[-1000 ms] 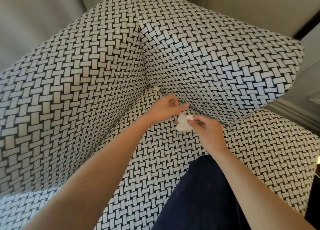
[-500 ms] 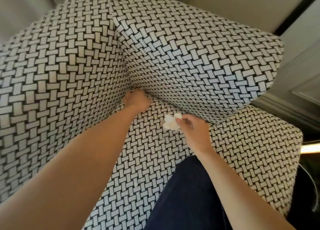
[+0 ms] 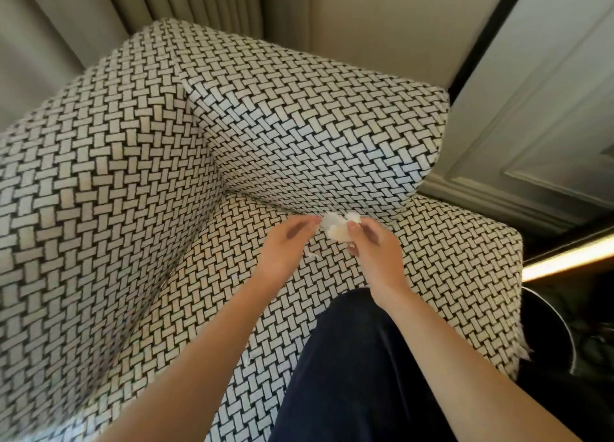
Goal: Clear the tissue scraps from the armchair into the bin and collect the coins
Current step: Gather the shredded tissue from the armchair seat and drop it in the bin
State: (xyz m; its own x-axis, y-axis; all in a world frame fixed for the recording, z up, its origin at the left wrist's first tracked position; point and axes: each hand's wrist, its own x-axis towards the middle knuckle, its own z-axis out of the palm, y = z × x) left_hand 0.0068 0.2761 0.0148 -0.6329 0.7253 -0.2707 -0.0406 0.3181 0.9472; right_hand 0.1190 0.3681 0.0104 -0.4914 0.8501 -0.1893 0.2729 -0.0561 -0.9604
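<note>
Step in hand: tissue scraps are being gathered off the armchair [image 3: 133,192]; judged from the wad already held, the collecting stage is under way and nothing has yet been dropped in the bin.

Right hand [image 3: 375,245]: closed around a crumpled white tissue wad [image 3: 335,227], which is pinched between thumb and fingers and held just above the seat cushion [image 3: 252,308], near the crease under the back cushion [image 3: 315,136].

Left hand [image 3: 285,242]: loosely curled, its fingertips brought up against the left edge of the wad. Whether a further scrap is pinched in it cannot be told; the fingertips are blurred.

Loose scrap: a small white shred [image 3: 310,254] is seen between the two hands, just below the wad. It cannot be told whether it lies on the seat or hangs from a hand.

Bin: a dark round container with a pale rim [image 3: 561,315] is seen on the floor just beyond the seat's right edge, low and to the right of the right hand, well apart from the wad.

Coins: none can be made out on the patterned fabric.

Leg: a dark trouser leg [image 3: 358,368] is rested on the seat front.

Next move, as judged: the wad would need to be carried right and down over the seat edge and released above the bin; the seat creases would then need to be searched for coins.
</note>
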